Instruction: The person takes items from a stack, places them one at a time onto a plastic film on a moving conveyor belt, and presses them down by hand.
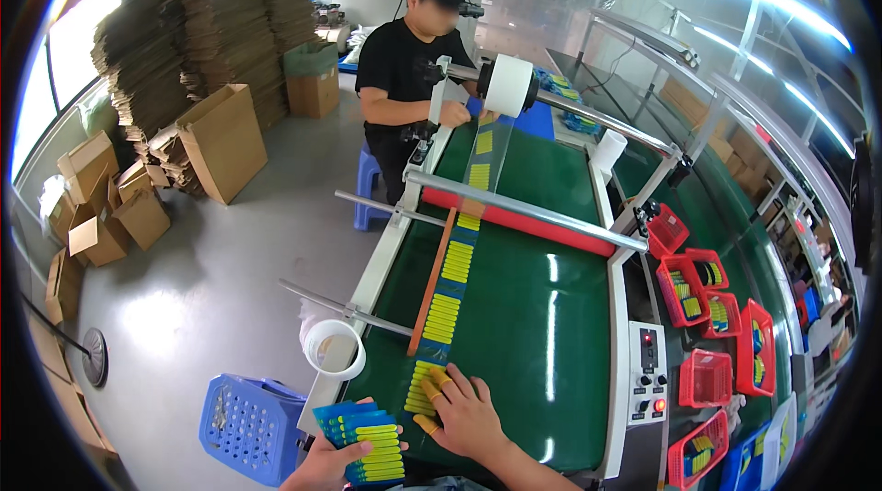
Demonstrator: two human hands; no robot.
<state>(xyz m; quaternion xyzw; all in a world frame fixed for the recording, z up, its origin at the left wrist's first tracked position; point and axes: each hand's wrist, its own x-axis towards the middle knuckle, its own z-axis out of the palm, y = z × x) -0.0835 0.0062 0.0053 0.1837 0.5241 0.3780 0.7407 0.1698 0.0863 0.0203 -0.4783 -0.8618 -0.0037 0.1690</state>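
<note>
While the right grip sets the near end of the row of packs, take the guide strip as the reference for alignment. The row lies on the green belt close along the strip's right side, and its last packs extend past the strip's near end, toward the wearer. At that point the right grip is spread, not closed around anything; its fingers, fitted with orange finger covers, rest on the nearest packs. The left grip is clasped around a fanned hand stack, nearer the wearer than the strip's near end and slightly to its left.

For a good result, apply the following, as judged from this layout:

1. Square each pack to the line of the guide strip before releasing it; a skewed pack is likely to pass its angle to the next one.
2. Press lightly with flat fingertips, since a hard push could buckle the row.
3. Keep the hand stack fanned and low, so that single packs separate cleanly.
4. Keep fingers well short of the red roller, which crosses the belt by the strip's far end.
</note>
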